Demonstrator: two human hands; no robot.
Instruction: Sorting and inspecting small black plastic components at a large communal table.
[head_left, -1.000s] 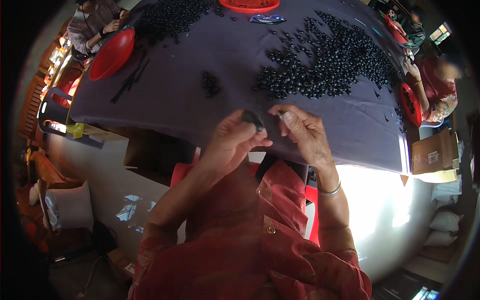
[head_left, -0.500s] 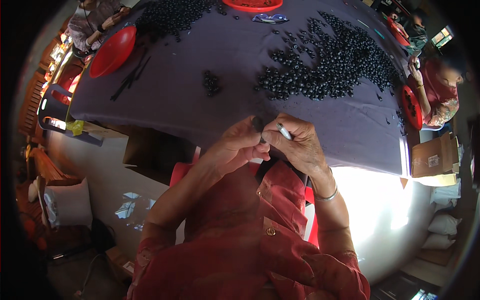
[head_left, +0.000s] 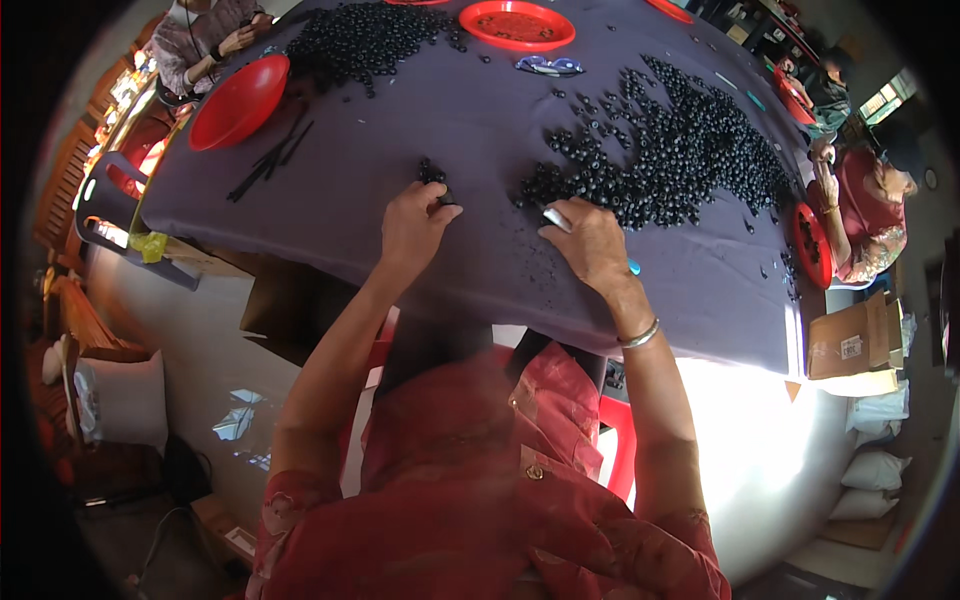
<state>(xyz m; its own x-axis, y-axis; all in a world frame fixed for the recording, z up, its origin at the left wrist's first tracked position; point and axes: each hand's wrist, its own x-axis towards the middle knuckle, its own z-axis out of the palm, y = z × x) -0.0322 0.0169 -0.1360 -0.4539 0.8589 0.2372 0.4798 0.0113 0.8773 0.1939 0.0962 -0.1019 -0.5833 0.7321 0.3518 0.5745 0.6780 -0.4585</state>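
Black pieces (head_left: 431, 171) by the left hand (head_left: 412, 228), a silvery tool (head_left: 557, 219) in the right hand (head_left: 592, 243)

The small cluster of black pieces lies on the purple-grey tabletop (head_left: 330, 205), just beyond the left hand. That hand's grip has thumb and forefinger close together with something dark between them; whether they pinch it or it lies behind them, I cannot tell. The right hand's grip is closed around the silvery tool, and a blue bit (head_left: 634, 267) shows by the heel of the hand. Just beside it begins a wide spread of similar pieces (head_left: 690, 150). Farther out lie dark strips (head_left: 270, 160), a red bowl (head_left: 240, 100), glasses (head_left: 550, 66) and a red dish (head_left: 518, 27). At the right side, a co-worker (head_left: 868, 205) sits near another dish (head_left: 812, 247), also red.
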